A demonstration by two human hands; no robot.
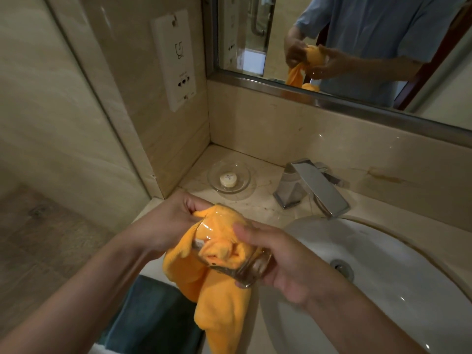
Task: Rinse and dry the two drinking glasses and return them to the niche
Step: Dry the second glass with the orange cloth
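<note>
Orange microfibre cloth [224,290] is stuffed into a clear drinking glass [229,249], which is held on its side above the front edge of the beige marble counter [260,200], just left of the white oval basin [383,251]. The glass is gripped by the right hand [278,261], whose fingers are curled round its thick base and wall, the thumb lying along the upper side. The part of the cloth at the glass's mouth is pinched by the left hand [166,226], its fingers closed together on the fabric; the rest of the cloth hangs down below the glass.

Only this one glass can be seen; the second glass is not visible.

Behind the hands, a small round white soap [228,180] is seen lying in a clear glass dish [229,178] near the corner of the counter. A chrome flat-spouted tap [311,187] is mounted behind the basin, its spout reaching over the rim. A white wall socket plate [175,60] is fixed to the tiled side wall, and both hands with the cloth are reflected in the steel-framed mirror [332,47].
</note>
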